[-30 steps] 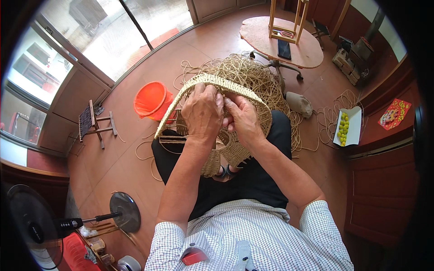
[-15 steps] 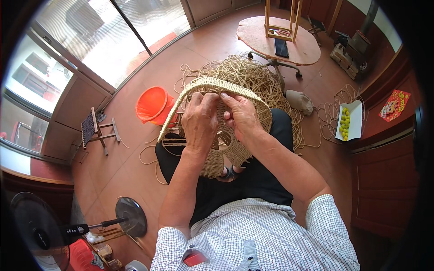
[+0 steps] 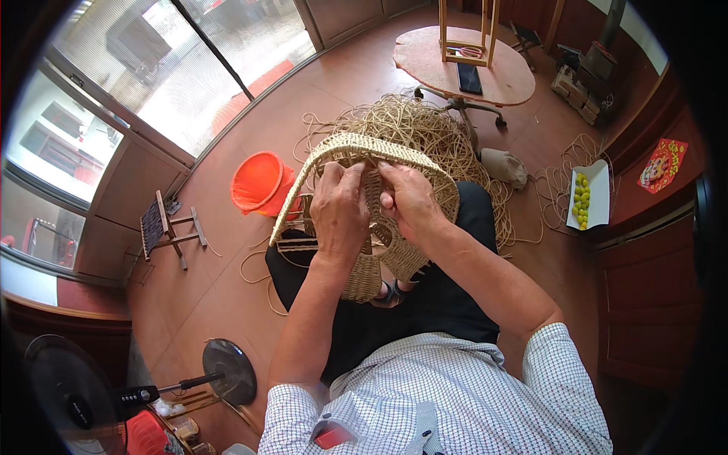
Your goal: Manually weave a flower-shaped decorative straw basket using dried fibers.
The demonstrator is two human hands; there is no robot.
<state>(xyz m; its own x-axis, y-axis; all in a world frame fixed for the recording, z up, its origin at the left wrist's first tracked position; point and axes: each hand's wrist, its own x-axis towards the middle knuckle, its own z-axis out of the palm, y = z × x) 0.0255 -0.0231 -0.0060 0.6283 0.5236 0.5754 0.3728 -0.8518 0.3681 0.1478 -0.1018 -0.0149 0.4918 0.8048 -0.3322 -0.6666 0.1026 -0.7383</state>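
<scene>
A half-round woven basket (image 3: pixel 355 277) of tan straw cord rests between my knees, its thick braided rim (image 3: pixel 364 142) arching away from me. Just under the top of that rim, my left hand (image 3: pixel 339 208) is closed with its fingers pinched on the weave. Close beside it on the right, my right hand (image 3: pixel 409 199) also pinches there, thumb pointing up at the rim's underside. The exact strand between the fingertips is too small to make out. On the basket's left side, openings and bare crosspieces (image 3: pixel 297 244) show.
A large heap of loose cord (image 3: pixel 425 125) lies beyond the basket. An orange bucket (image 3: pixel 262 182) stands left of it, and a folding stool (image 3: pixel 171 227) farther left. A round table (image 3: pixel 500 76) stands at the far right, a white tray of yellow-green fruit (image 3: pixel 599 197) at the right, a fan (image 3: pixel 76 402) at lower left.
Both hands stay at the rim; their fingertips shift slightly, with the right thumb moving a little to the right. The whole view has turned slightly.
</scene>
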